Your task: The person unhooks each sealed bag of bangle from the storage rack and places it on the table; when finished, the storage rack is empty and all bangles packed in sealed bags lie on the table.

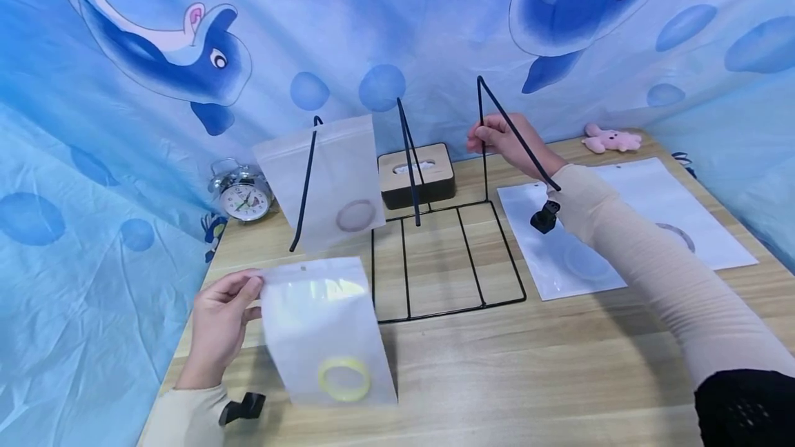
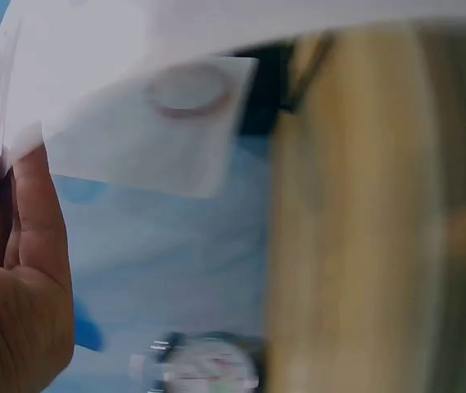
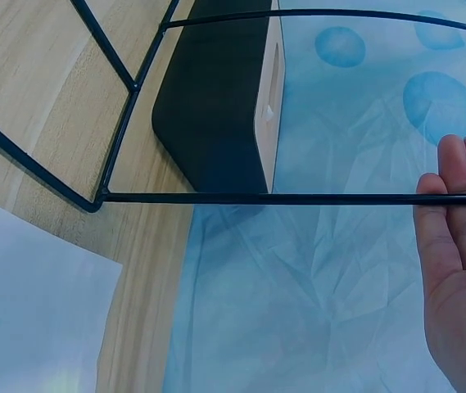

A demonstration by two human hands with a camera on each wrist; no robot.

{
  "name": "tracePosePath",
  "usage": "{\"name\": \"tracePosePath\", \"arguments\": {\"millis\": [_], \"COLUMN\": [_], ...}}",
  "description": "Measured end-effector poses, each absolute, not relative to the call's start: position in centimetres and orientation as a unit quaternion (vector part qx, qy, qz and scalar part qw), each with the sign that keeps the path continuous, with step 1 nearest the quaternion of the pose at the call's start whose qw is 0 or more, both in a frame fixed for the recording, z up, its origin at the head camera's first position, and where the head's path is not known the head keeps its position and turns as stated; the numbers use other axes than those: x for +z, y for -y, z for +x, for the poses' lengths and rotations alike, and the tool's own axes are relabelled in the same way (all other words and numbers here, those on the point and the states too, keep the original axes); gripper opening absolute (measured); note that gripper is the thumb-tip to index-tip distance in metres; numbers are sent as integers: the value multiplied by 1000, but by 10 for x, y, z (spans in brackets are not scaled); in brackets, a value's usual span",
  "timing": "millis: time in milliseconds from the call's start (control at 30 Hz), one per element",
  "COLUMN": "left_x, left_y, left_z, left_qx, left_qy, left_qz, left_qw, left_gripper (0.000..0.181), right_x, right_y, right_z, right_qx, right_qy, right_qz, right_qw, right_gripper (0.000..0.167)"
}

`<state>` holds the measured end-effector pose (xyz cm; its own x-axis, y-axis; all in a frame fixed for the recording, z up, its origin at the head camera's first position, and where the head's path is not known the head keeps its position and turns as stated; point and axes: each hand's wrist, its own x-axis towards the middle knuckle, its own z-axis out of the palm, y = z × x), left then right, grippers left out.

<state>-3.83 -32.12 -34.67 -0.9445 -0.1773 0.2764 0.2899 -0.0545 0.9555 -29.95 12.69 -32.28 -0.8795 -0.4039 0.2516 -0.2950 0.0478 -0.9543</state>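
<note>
My left hand pinches the upper left corner of a translucent zip bag with a yellow ring printed or held near its bottom. That bag hangs down in front of a black wire rack with three sloping arms. Another zip bag, marked with a greyish-pink ring, hangs on the rack's left arm. At the rack's right upright, my right hand holds the thin wire; in the right wrist view the wire crosses the fingers. The right thumb is out of that view.
More flat bags lie on the table to the right, under the right forearm. A tissue box stands behind the rack, an alarm clock at the back left. A pink plush toy lies at the back right, before a blue curtain.
</note>
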Motion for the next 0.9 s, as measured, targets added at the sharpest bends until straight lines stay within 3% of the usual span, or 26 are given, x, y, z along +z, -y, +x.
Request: {"name": "tracePosePath", "arguments": {"millis": [267,500,900], "left_x": [-372,-390,-400], "left_y": [337,358,371], "left_z": [-76,-105,-153], "left_qx": [-617,-578,-478], "left_qy": [770,792,842], "left_qz": [136,191,250], "left_qw": [89,44,-5], "left_gripper": [11,47,53], "right_x": [-322,-318,-321], "right_y": [-127,-124,-122], "right_z": [-303,-302,-300], "right_qx": [-642,-634,-640], "right_qy": [-726,-732,-732], "right_qz": [-244,-247,-231], "right_qw": [35,35,37], "right_gripper": [31,30,28]}}
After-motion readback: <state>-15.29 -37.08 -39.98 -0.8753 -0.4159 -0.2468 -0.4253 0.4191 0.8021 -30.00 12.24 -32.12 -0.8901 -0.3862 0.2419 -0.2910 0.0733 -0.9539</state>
